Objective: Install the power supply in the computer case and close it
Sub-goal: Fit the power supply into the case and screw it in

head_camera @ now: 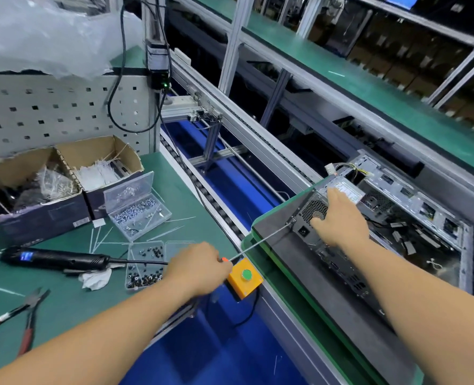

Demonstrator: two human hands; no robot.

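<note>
Grey steel makes up the open computer case, which lies on its side on a green-edged tray with its rear panel facing the person. The power supply sits in the far-left corner of that case, its fan grille turned outward and its wire bundle sticking up behind it. The right hand reaches out on a straight forearm and lies flat on the power supply, fingers extended over its top and the thumb spread down across the grille, pressing rather than gripping. Left of the case, the left hand is clenched round the handle of a long-shafted screwdriver, knuckles up, only an orange bit of handle showing; the thin shaft slants up to the right, its tip at the power supply's near-left corner on the case's rear panel. A yellow button box sits just beside that hand. Farther left of the case lie an electric screwdriver, clear screw boxes and red-handled pliers.
</note>
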